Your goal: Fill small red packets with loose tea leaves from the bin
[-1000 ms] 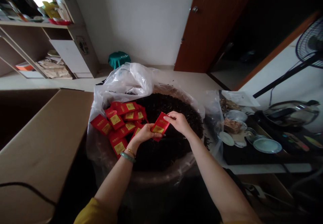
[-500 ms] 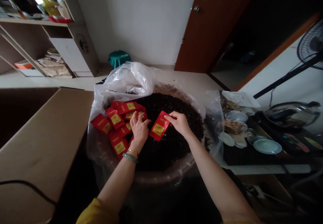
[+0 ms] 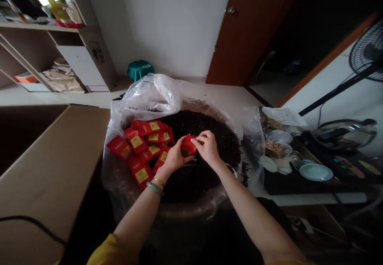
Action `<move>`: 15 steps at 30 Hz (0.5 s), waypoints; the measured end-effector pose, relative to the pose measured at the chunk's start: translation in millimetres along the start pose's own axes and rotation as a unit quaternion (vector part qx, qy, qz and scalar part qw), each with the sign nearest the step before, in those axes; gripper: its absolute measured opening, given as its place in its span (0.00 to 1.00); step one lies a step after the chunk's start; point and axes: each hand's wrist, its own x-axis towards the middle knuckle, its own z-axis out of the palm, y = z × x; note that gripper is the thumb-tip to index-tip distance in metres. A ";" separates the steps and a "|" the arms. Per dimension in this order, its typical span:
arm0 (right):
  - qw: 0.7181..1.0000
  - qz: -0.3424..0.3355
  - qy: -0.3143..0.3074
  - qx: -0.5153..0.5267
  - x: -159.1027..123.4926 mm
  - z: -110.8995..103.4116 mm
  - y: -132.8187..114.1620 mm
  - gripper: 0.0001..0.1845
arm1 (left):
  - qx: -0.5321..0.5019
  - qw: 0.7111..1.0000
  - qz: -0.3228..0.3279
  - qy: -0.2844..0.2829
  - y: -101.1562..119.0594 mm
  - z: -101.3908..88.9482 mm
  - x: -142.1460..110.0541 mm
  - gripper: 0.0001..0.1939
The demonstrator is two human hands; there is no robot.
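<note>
Over the middle of a big round tub (image 3: 194, 211) lined with clear plastic, both of my hands are on one small, flat red packet with a yellow patch (image 3: 188, 145). My left hand (image 3: 174, 158) is curled around its side, with the thumb low and the fingers up high. My right hand (image 3: 208, 148) pinches its top edge. My fingers hide a lot of it, so I cannot tell if the top is open.

On my left wrist are a thin gold bracelet (image 3: 158, 181) and a smooth green bangle (image 3: 154, 188). Under my hands are lots of thin, dark, dry bits (image 3: 215, 131). Just beside my left hand is a messy pile of red packets with yellow squares (image 3: 136, 142), some on top of others. A loose, crumpled clear plastic sheet (image 3: 161, 91) sticks up at the far side.

Left of the tub is a big brown cardboard box (image 3: 56, 157). To the right is a dark desk (image 3: 287, 185) with a pale round dish (image 3: 316, 172) on it. Farther off are a green cloth-like thing (image 3: 140, 70), a brown wooden door (image 3: 236, 38) and a black fan (image 3: 369, 52).
</note>
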 end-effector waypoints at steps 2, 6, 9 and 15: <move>0.997 -0.056 -0.001 -0.050 -0.9 -4.1 -8.3 0.11 | 0.069 0.998 -0.005 -0.002 3.0 1.5 -3.0 0.37; 0.988 -0.114 -0.073 -0.077 0.7 -7.6 -10.7 0.10 | 0.117 0.993 -0.002 -0.017 2.6 -1.1 -0.7 0.30; 0.987 -0.089 -0.109 -0.074 3.9 -7.2 -0.2 0.07 | 0.132 0.991 0.013 -0.008 -2.2 -8.3 4.2 0.28; 0.982 -0.030 -0.107 -0.152 10.5 -15.4 16.8 0.09 | 0.338 0.925 -0.006 0.173 -10.9 -23.5 3.0 0.07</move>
